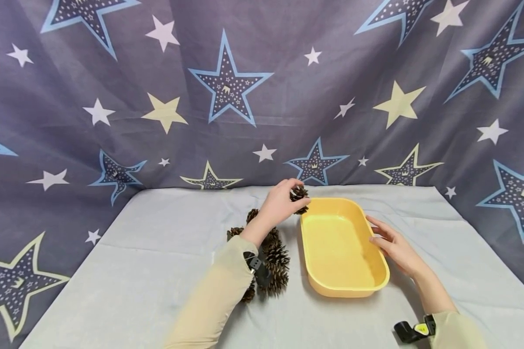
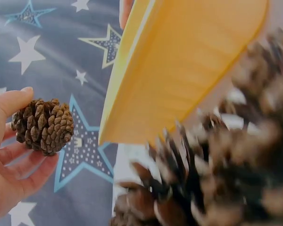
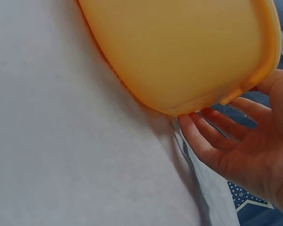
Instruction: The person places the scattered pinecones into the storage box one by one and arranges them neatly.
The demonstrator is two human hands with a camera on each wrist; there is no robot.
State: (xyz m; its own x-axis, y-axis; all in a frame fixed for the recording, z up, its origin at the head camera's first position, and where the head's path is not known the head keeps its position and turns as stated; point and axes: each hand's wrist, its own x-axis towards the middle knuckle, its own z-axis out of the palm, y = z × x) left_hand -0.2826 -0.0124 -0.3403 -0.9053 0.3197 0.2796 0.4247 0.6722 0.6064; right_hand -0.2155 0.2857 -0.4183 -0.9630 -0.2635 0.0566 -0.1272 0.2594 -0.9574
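Pinched between the thumb and fingers of my left hand (image 1: 283, 201) is a brown pine cone (image 1: 299, 198), raised beside the far left corner of a yellow plastic basin (image 1: 344, 286). In the left wrist view the pine cone (image 2: 43, 126) shows whole, the thumb above it and fingers beneath. My right hand (image 1: 394, 249) rests against the basin's right side. Its fairly straight fingers touch the outer wall in the right wrist view, with the thumb close to the rim (image 3: 276, 42). Nothing lies inside the basin.
Several more pine cones (image 1: 277, 257) lie in a cluster left of the basin, partly hidden under my left forearm. A pale grey cloth (image 1: 126, 286) covers the table. Behind it hangs a dark curtain (image 1: 279, 97) with a star pattern.
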